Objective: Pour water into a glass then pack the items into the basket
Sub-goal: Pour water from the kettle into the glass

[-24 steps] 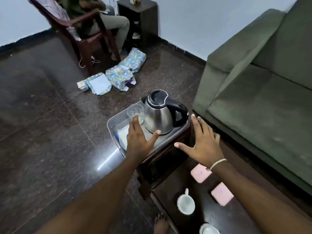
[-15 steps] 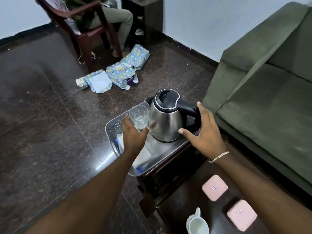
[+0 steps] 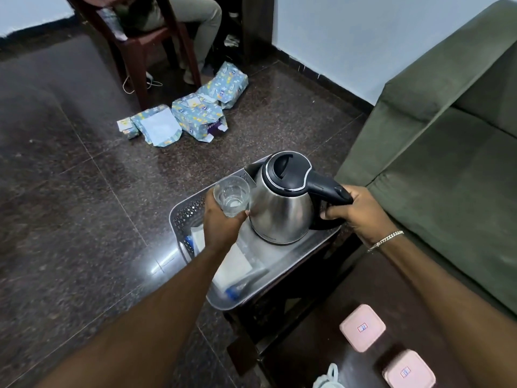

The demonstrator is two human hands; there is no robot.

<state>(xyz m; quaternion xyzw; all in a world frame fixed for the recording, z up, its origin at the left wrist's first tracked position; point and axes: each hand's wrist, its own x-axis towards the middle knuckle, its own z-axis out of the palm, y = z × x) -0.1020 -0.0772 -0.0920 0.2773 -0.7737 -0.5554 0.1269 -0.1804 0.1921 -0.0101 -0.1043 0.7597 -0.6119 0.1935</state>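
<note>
A steel kettle (image 3: 282,208) with a black lid and handle stands in a grey plastic basket (image 3: 181,214) on a dark wooden stool. My right hand (image 3: 358,211) is closed around the kettle's black handle. My left hand (image 3: 222,222) holds a clear glass (image 3: 231,195) upright, just left of the kettle's spout and touching its side. A little water seems to sit in the glass bottom. White paper and a blue-capped item lie in the basket under my left arm.
Two pink square lidded boxes (image 3: 362,327) (image 3: 409,369) and a white cup (image 3: 328,380) rest on the dark table at bottom right. A green sofa (image 3: 442,152) stands close on the right. Patterned wrapped packages (image 3: 195,113) lie on the floor near a seated person's chair (image 3: 140,46).
My right hand moved from beside the kettle onto its handle and closed on it. My left hand picked the glass up from the basket and holds it by the spout.
</note>
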